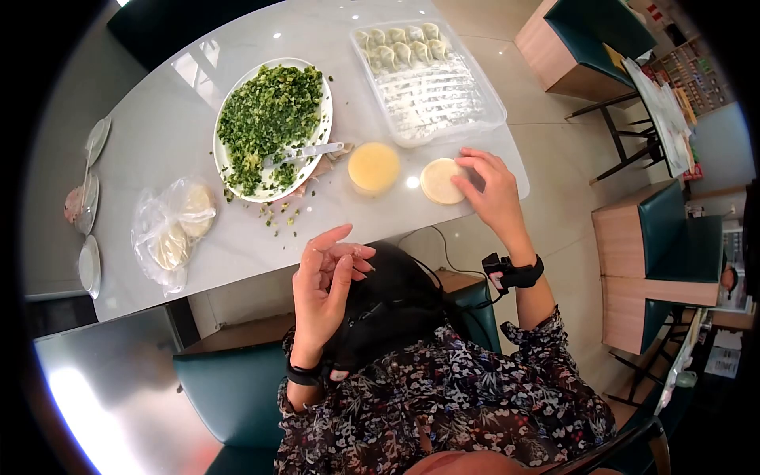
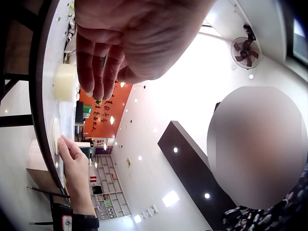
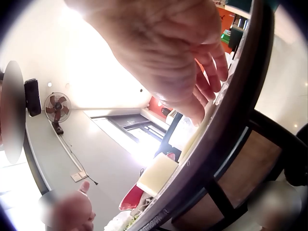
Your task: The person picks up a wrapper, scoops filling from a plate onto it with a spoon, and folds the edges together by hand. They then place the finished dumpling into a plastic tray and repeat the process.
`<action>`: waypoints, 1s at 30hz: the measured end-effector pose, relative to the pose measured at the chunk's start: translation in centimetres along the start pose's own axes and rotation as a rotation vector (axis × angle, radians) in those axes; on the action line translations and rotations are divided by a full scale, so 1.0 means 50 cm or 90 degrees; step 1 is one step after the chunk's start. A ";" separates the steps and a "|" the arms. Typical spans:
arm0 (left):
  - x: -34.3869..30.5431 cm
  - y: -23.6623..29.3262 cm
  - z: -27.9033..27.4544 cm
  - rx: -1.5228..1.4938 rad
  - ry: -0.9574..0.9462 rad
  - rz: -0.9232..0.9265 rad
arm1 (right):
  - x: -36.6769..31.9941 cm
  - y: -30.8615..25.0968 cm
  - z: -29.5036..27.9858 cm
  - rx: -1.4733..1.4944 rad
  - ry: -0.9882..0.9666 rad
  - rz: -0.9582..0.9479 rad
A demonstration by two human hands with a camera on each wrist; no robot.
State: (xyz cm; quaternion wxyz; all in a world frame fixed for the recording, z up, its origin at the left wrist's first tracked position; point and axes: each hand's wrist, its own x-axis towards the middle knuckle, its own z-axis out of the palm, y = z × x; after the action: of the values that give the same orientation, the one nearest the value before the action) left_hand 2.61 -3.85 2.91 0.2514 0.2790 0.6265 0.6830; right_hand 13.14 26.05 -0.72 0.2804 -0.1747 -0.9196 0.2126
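My right hand (image 1: 495,190) is at the near right edge of a thin, pale round dough wrapper (image 1: 438,181) on the table. Its thumb touches the rim, with the other fingers loosely spread beside it; in the right wrist view a gap shows between thumb and fingers. Left of the wrapper stands a taller stack of round dough wrappers (image 1: 374,167). My left hand (image 1: 321,277) is raised in front of the table edge, palm turned inward, fingers loosely bent and holding nothing. Behind the wrappers, a clear plastic tray (image 1: 496,111) bears rows of folded dumplings (image 1: 404,46) at its far end.
An oval plate (image 1: 327,111) carries chopped green filling (image 1: 269,111) and a flat metal spreader (image 1: 305,152). Crumbs of filling lie near it. A plastic bag (image 1: 174,229) with round dough pieces sits at the left. Small dishes (image 1: 89,265) line the table's left end.
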 end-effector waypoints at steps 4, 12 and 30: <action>0.004 -0.003 0.000 -0.003 0.001 -0.007 | 0.006 -0.014 -0.002 0.043 -0.006 0.063; 0.010 -0.008 -0.005 -0.002 -0.001 -0.010 | -0.010 -0.008 0.019 -0.144 0.130 -0.075; 0.008 -0.011 -0.017 -0.011 0.009 -0.028 | 0.087 -0.202 0.025 0.355 -0.009 0.039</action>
State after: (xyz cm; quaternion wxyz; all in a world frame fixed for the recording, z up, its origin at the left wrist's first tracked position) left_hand 1.71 -4.12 2.36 0.2646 0.2579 0.6283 0.6846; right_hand 6.96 19.02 5.20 0.3043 -0.1172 -0.8219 0.4670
